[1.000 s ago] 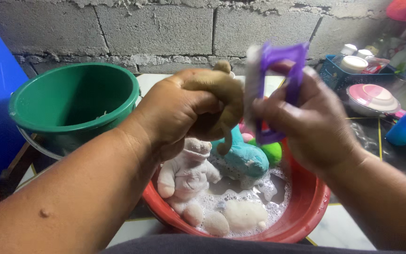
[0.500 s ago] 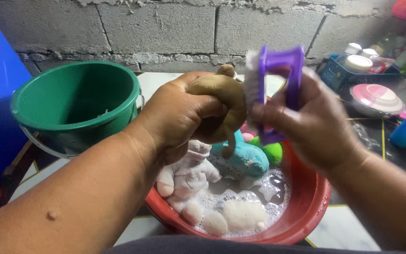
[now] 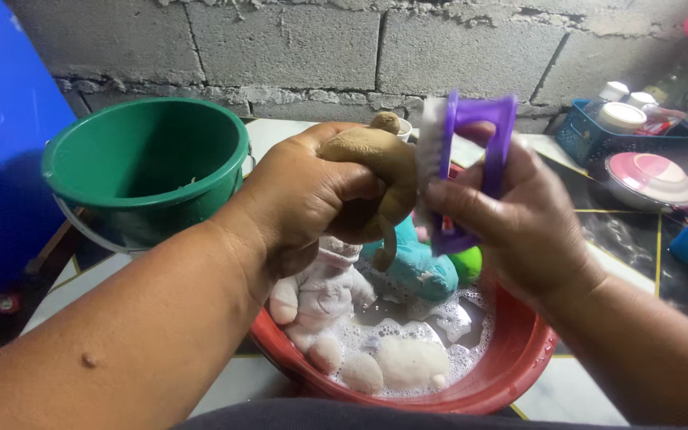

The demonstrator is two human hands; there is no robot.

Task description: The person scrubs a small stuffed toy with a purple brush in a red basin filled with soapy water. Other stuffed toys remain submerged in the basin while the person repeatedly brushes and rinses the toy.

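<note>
A big green bucket [image 3: 146, 163] stands on the tiled bench [image 3: 571, 394], just left of a red basin [image 3: 519, 358] of soapy water where a white plush toy [image 3: 320, 295] and a teal one [image 3: 416, 267] lie soaking. Above the basin, the left hand [image 3: 304, 195] is clenched tight around a brown plush toy [image 3: 376, 171]. The right hand [image 3: 519, 215] grips a purple scrub brush [image 3: 463, 159] by its handle, bristles pressed against the brown toy's side.
</note>
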